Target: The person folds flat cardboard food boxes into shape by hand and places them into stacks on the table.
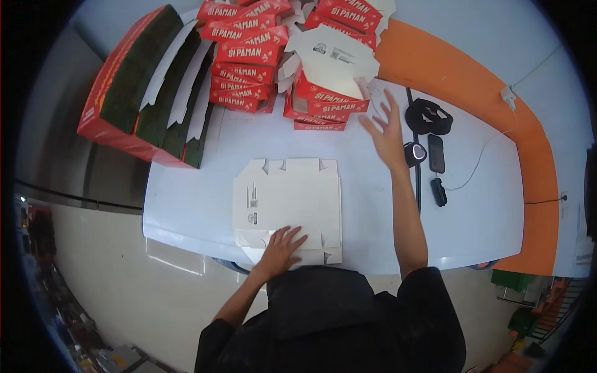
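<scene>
Flat on the table in front of me lies a white cardboard box blank [289, 196], with cut notches along its far and near edges and small black print on its left. My left hand [283, 248] rests on the near part of this blank, fingers spread. Raised at the right is my right hand [387, 133], fingers apart and nothing in it. Closest to it stands a stack of folded red boxes [320, 112]; the top one has its white lid [333, 56] up. Whether the fingertips touch that stack is not plain.
More red boxes [242, 56] are piled at the back. A large red carton [143, 146] with dark and white sheets stands at the left. On the right lie a black strap [429, 116], a phone [437, 154], a small black device [439, 193] on a white cable and a round device [415, 153].
</scene>
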Demonstrator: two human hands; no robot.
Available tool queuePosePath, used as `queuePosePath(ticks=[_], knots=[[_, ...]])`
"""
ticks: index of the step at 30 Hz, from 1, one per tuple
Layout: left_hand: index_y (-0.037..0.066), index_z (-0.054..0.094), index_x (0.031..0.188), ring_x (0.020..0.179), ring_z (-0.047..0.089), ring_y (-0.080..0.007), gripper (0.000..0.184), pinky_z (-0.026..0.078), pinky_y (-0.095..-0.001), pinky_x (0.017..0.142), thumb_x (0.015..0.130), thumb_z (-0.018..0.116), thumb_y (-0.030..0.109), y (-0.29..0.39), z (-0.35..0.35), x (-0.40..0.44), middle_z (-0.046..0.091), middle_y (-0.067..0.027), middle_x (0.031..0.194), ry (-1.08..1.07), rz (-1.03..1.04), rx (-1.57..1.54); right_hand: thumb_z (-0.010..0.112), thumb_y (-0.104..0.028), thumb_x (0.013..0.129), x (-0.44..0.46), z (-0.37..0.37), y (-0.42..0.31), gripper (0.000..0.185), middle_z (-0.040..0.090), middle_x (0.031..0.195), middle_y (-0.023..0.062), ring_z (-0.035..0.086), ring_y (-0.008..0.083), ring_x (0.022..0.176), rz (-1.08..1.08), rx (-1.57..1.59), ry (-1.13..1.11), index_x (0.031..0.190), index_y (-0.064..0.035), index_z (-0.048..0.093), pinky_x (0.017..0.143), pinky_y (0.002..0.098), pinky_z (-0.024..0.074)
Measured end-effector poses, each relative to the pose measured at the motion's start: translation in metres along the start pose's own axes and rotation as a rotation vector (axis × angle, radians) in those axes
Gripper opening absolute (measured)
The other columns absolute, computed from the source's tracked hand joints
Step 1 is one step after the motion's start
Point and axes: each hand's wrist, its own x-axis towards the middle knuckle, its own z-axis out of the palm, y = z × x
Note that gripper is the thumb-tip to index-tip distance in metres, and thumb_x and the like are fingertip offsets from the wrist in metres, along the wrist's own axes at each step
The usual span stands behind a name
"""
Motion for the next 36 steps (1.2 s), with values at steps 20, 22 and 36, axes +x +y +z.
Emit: queuePosePath(ticks=[20, 22, 36], knots=[[0.002, 0.080, 0.099, 0.079, 0.067, -0.0203, 0.011, 0.054, -0.0330, 0.072, 0.089, 0.078, 0.007, 0.019, -0.074, 0.043, 0.072, -0.0104, 0.087, 0.259, -0.125, -0.596, 0.089, -0.023, 0.080, -0.272, -0.004, 0.011, 0.081, 0.034, 0.164, 0.0187, 0.031, 0.0427, 0.151, 0.246, -0.077, -0.361, 0.151, -0.0127, 0.051, 0.121, 0.0502, 0.0333], [-0.001, 0.079, 0.097, 0.083, 0.067, -0.0172, 0.010, 0.053, -0.0296, 0.076, 0.089, 0.078, 0.004, 0.030, -0.097, 0.040, 0.073, -0.0092, 0.087, 0.157, -0.230, -0.747, 0.087, -0.022, 0.082, -0.260, -0.005, 0.012, 0.068, 0.041, 0.161, 0.0147, 0.033, 0.0406, 0.150, 0.120, -0.012, -0.386, 0.143, -0.0111, 0.059, 0.121, 0.0496, 0.0332], [0.003, 0.077, 0.106, 0.075, 0.054, -0.0055, 0.021, 0.043, -0.0230, 0.066, 0.103, 0.068, 0.021, 0.038, -0.095, 0.018, 0.067, 0.0015, 0.084, 0.202, -0.566, -1.211, 0.083, -0.009, 0.084, -0.243, 0.012, -0.013, 0.035, 0.066, 0.138, 0.0078, 0.049, 0.0345, 0.142, -0.052, 0.019, -0.238, 0.118, -0.0073, 0.074, 0.121, 0.0531, 0.0340]])
